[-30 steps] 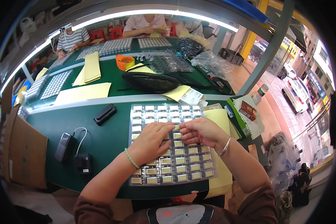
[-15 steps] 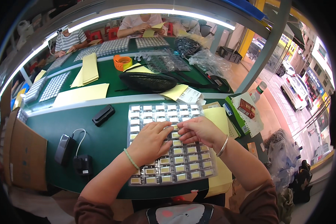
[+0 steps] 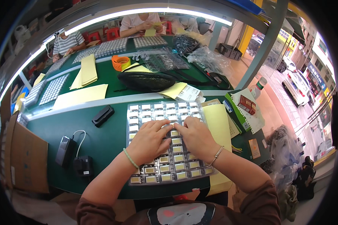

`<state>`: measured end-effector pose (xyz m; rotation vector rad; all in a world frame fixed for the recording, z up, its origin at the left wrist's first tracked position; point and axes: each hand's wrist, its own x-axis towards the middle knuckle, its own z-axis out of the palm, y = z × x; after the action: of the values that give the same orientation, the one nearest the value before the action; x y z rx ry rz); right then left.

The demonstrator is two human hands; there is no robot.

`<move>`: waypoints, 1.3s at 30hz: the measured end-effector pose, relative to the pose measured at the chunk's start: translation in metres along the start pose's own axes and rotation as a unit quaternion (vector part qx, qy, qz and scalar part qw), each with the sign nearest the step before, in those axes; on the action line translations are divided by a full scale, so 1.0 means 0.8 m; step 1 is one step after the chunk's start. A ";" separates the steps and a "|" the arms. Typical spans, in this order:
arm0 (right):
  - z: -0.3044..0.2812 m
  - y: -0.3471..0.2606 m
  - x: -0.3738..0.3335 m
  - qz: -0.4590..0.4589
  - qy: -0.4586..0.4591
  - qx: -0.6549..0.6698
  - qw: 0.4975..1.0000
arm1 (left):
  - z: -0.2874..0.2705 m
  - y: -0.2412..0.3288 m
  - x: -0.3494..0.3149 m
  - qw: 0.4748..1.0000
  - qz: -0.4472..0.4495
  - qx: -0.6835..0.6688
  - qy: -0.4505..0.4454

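Parts [image 3: 179, 167] sit rowed in the tray [image 3: 159, 179], and here, over its middle, the left hand [image 3: 149, 135] and right hand [image 3: 194, 138] hover bunched narrow, tips nearly meeting, any grip impossible to tell, paper [image 3: 218, 131] at the tray's right, a case [image 3: 103, 116] off its left!

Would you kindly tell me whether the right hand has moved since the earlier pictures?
Yes: against the black adapter, the right hand has shifted left, toward the left hand.

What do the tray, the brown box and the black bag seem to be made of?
Tray: probably clear plastic, glossy, with moulded pockets. Brown box: likely cardboard, matt, with flat panels. Black bag: softly shiny, slumped; perhaps synthetic fabric or imitation leather.
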<state>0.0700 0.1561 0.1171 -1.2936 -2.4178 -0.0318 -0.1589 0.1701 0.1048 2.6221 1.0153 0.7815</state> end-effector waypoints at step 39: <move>-0.030 0.064 -0.353 0.198 0.090 0.108 0.970 | 0.187 0.203 -0.030 0.964 0.173 -0.132 -0.151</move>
<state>0.2586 -0.0442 0.0312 -1.5674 -1.9174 0.2115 -0.0004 0.0317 0.0324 2.6014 0.3483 0.5144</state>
